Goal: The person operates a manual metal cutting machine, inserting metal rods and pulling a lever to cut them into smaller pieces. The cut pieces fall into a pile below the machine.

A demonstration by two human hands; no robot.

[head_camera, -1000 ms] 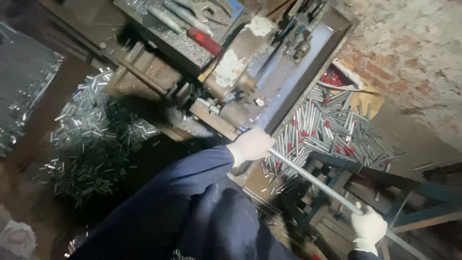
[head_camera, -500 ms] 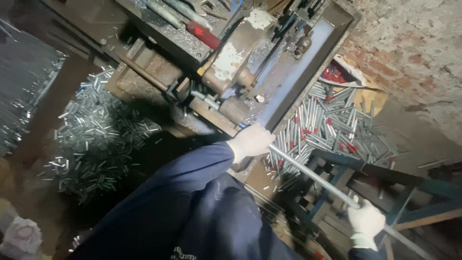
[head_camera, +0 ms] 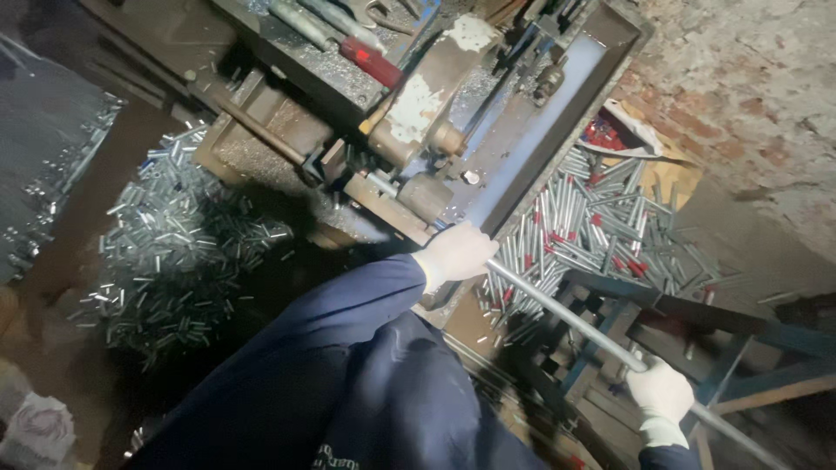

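Observation:
A long grey metal rod [head_camera: 566,318] runs slantwise from the lower right up into a worn metal cutting machine [head_camera: 453,130]. My left hand [head_camera: 457,252], in a white glove at the end of a dark blue sleeve, grips the rod close to the machine's edge. My right hand [head_camera: 662,393], also gloved, holds the same rod farther back, at the lower right. The rod's front end is hidden behind my left hand and the machine.
A heap of short cut metal pieces [head_camera: 174,252] lies on the floor at the left. Longer tubes, some red-tipped [head_camera: 601,226], are piled to the right of the machine. A blue metal stand [head_camera: 697,322] sits under the rod. A brick wall [head_camera: 749,96] rises at the right.
The view has shifted slightly; both hands keep their grip on the rod. My right hand sits a little lower in the view than before.

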